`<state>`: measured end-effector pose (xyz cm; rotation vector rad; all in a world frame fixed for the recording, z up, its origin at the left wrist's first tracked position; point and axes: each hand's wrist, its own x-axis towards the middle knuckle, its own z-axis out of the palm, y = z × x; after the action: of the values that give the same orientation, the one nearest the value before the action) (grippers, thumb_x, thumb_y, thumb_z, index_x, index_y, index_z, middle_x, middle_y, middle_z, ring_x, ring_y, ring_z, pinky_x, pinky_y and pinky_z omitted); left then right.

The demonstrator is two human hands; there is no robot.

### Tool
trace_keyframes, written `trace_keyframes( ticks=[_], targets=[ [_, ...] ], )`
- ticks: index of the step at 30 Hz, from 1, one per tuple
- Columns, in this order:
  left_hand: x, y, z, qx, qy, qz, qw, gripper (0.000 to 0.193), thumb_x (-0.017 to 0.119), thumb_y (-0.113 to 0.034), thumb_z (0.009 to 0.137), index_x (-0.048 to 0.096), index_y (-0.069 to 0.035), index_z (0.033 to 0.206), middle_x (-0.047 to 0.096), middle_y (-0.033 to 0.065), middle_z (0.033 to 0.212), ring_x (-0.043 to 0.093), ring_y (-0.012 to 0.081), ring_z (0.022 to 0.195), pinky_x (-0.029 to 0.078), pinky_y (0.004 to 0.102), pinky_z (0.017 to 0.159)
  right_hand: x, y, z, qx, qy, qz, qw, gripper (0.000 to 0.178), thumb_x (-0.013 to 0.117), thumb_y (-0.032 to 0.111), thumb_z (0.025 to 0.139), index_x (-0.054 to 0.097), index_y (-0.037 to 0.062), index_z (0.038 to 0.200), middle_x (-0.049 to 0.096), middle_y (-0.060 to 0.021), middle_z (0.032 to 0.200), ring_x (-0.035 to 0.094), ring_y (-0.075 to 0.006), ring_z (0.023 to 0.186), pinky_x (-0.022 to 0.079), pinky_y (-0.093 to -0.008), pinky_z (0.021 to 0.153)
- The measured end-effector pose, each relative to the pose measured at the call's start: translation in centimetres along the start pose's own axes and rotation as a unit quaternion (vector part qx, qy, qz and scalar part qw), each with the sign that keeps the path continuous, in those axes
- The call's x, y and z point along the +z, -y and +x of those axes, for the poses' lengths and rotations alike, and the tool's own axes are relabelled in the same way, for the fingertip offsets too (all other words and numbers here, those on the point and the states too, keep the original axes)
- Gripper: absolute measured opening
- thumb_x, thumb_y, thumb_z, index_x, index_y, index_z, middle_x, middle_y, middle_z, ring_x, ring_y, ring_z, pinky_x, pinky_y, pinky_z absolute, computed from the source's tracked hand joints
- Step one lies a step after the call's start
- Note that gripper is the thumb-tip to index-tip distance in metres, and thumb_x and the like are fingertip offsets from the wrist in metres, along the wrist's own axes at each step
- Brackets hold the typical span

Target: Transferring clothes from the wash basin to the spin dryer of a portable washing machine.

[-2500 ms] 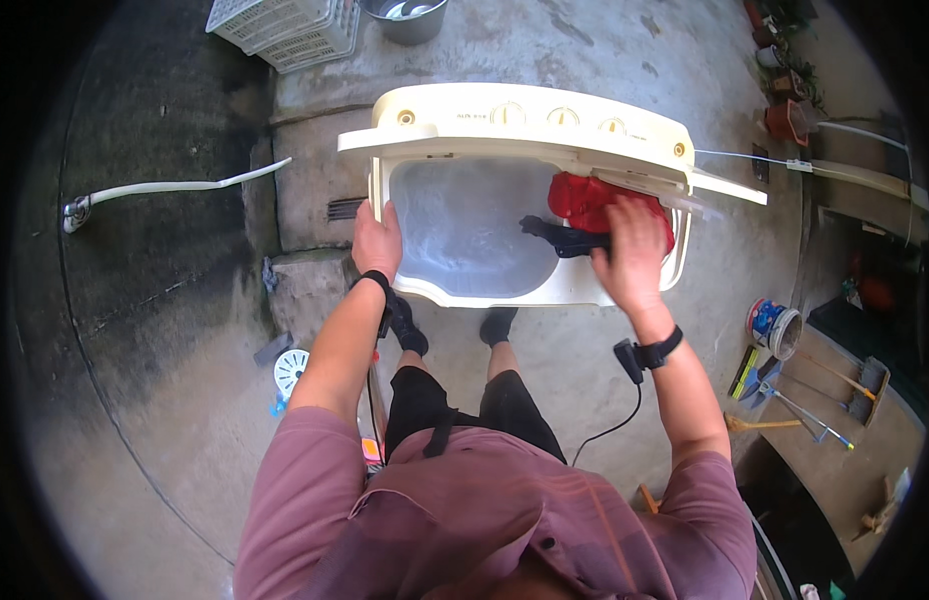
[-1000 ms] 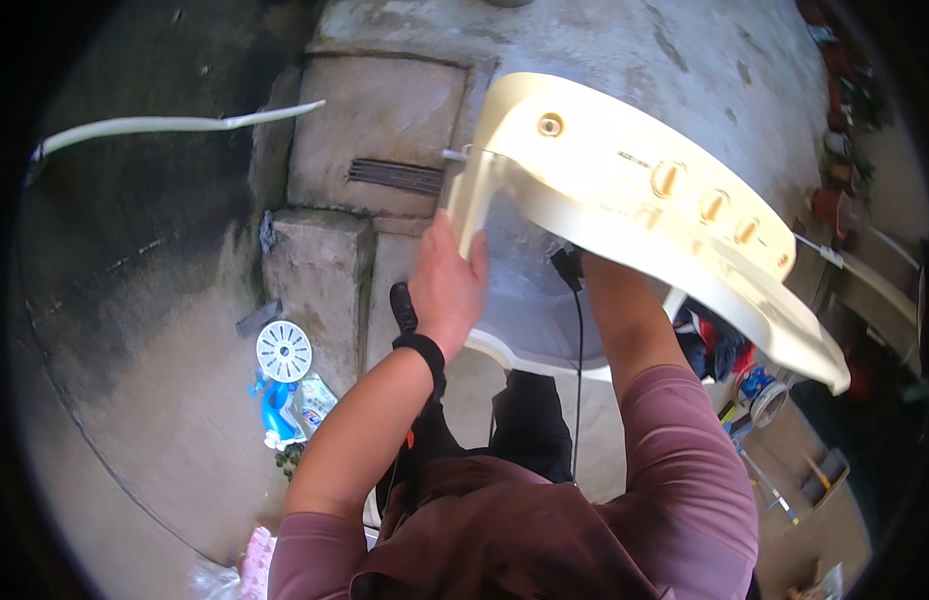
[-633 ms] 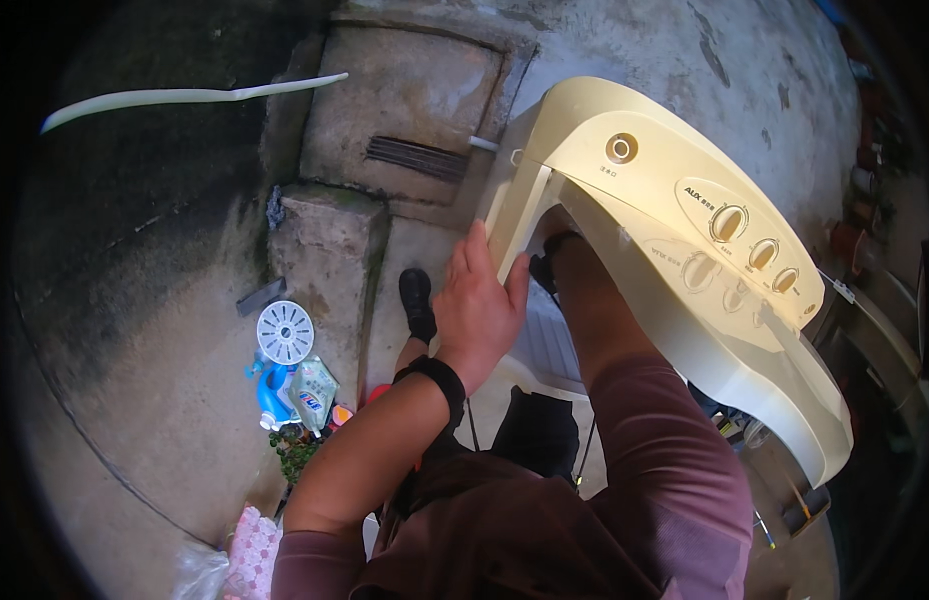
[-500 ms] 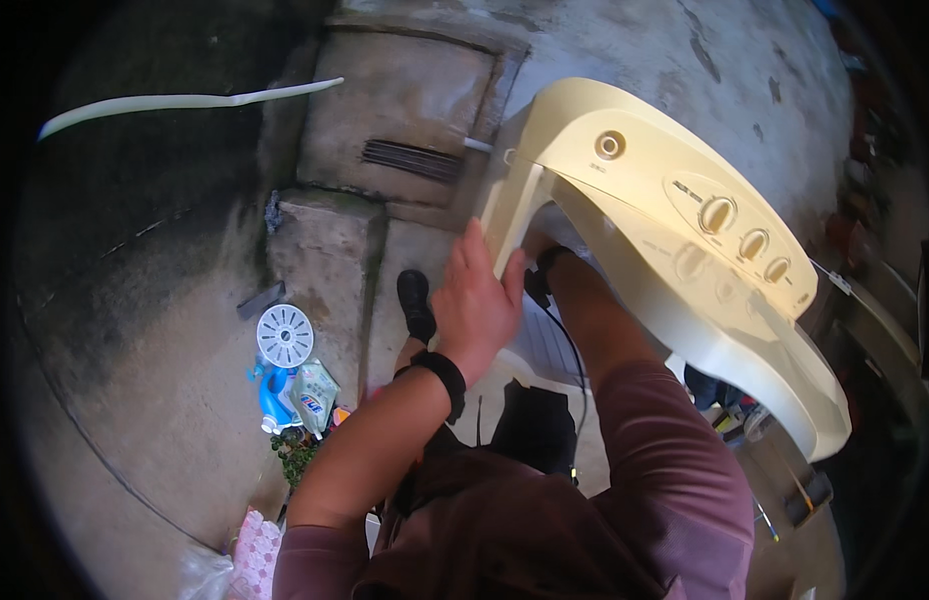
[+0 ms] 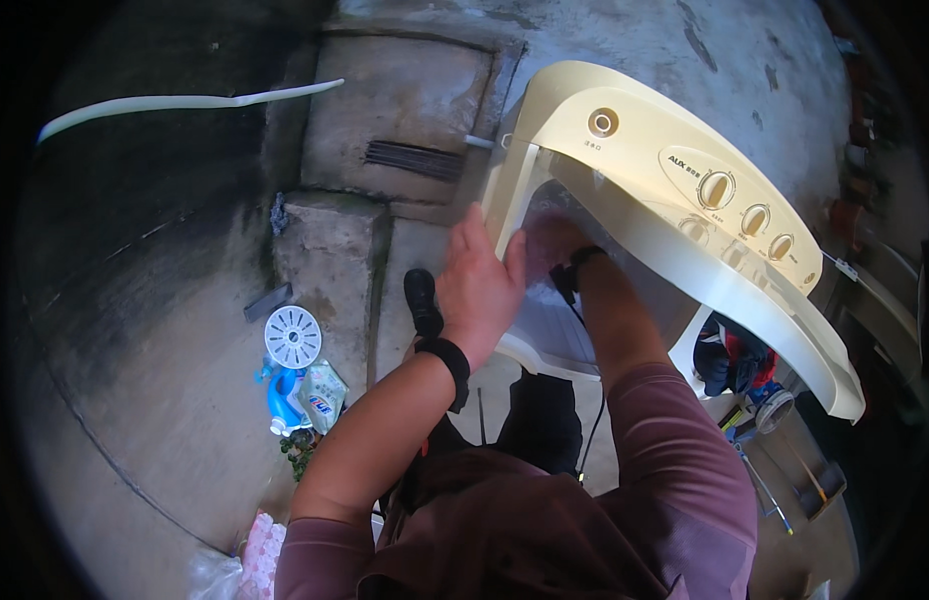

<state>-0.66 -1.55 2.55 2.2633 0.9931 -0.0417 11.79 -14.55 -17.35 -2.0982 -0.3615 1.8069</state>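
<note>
A cream washing machine with several knobs stands in front of me toward the right. My left hand grips its left rim, the thumb at the inner edge and the fingers along the outer side. Down in the machine's opening is my right hand, blurred and dim, its fingers not clear enough to read. A dark band with a cord circles that wrist. Dark and red cloth shows in the opening on the machine's right side, beneath a raised, see-through lid.
On the floor at left lie a white slotted disc, a blue bottle and a pale detergent bag. A drain grate lies ahead. A white hose sticks out at upper left. A long-handled dustpan is at lower right.
My right hand has moved further into view inside the opening. My left hand stays on the rim. The machine appears slightly shifted, and more of the dark and red cloth shows.
</note>
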Motion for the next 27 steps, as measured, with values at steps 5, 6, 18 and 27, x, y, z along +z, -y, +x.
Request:
trace_keyframes(
  ticks=[5,6,18,27],
  targets=[
    [-0.2,0.5,0.0,-0.011,-0.002,0.009,1.0,0.058,0.051,-0.04,0.094,0.037,0.0,0.133,0.054,0.0228,0.117,0.06,0.0427,0.095,0.051,0.0487,0.074,0.5,9.7,-5.8,0.099,0.224,0.117,0.962,0.05,0.067,0.03,0.084,0.057,0.0016,0.123,0.063,-0.0128,0.113,0.06,-0.0198,0.102,0.049,-0.0294,0.086],
    [-0.3,0.4,-0.1,-0.025,0.003,0.004,1.0,0.057,0.051,-0.039,0.094,0.037,0.0,0.133,0.053,0.0231,0.119,0.06,0.0427,0.097,0.051,0.0492,0.075,0.2,10.7,-7.4,0.116,0.242,0.133,0.954,0.05,0.067,0.03,0.084,0.058,0.0016,0.123,0.063,-0.0127,0.113,0.061,-0.0195,0.102,0.049,-0.0292,0.086],
    [-0.4,-0.1,0.2,-0.037,0.015,0.015,0.999,0.055,0.052,-0.037,0.093,0.038,0.0,0.132,0.053,0.0244,0.12,0.058,0.0435,0.1,0.049,0.0496,0.081,-0.6,1.3,-11.2,-0.281,0.043,0.224,0.932,0.023,0.058,0.013,0.089,0.065,0.002,0.109,0.067,-0.0098,0.098,0.062,-0.0163,0.092,0.049,-0.0291,0.079],
    [-0.6,0.2,0.4,-0.034,0.029,0.019,0.999,0.053,0.053,-0.035,0.093,0.04,0.0,0.13,0.055,0.0232,0.113,0.058,0.0424,0.099,0.049,0.0497,0.08,-5.3,-0.8,-3.4,-0.132,-0.308,-0.205,0.92,0.023,0.05,0.021,0.093,0.063,0.0061,0.105,0.065,-0.0115,0.099,0.062,-0.0247,0.088,0.048,-0.035,0.083]
  ],
)
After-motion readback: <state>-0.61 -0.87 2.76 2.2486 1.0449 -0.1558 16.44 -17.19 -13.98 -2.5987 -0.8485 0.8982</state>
